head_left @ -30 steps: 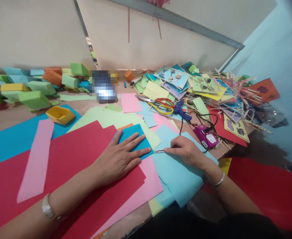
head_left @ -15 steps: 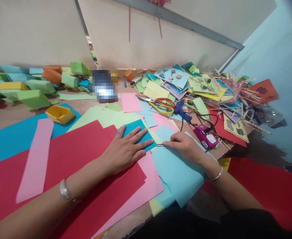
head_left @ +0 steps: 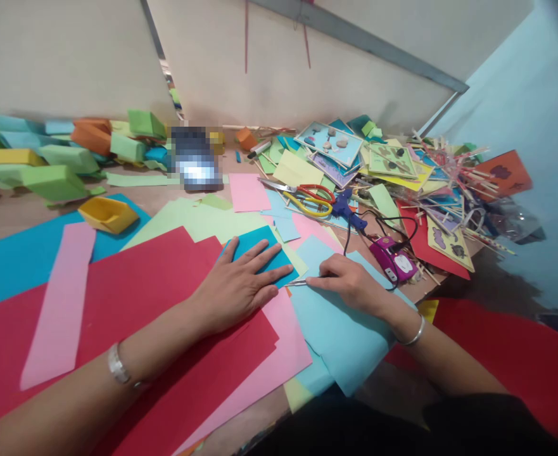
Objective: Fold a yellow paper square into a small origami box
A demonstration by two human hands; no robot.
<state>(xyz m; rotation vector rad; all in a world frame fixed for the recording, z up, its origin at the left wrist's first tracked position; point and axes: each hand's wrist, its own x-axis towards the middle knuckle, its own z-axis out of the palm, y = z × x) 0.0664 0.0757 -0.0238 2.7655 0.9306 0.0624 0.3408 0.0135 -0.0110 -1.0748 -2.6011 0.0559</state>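
My left hand (head_left: 238, 288) lies flat with fingers spread on a small folded-looking piece of blue paper (head_left: 257, 236), which rests on red sheets (head_left: 136, 272). In my right hand (head_left: 355, 286) is a slim silver craft knife (head_left: 298, 282), the index finger stretched along it. Its pointed tip touches or nearly touches the lower right edge of the blue paper. Most of its handle is hidden by my fingers. Under my right hand lies a light blue sheet (head_left: 355, 342), beside a pink sheet (head_left: 288, 329).
Scissors (head_left: 307, 196), a blue glue gun (head_left: 348, 209) and a purple power strip (head_left: 393, 259) with black cable lie beyond my right hand. A yellow paper box (head_left: 107, 215) sits left, before several folded paper boxes (head_left: 55, 183). Cards and sticks are heaped at the back right.
My right hand has moved slightly left and down, bringing more of the knife into sight along the blue paper's edge. My left hand stays pressed on the paper. The view has shifted slightly.
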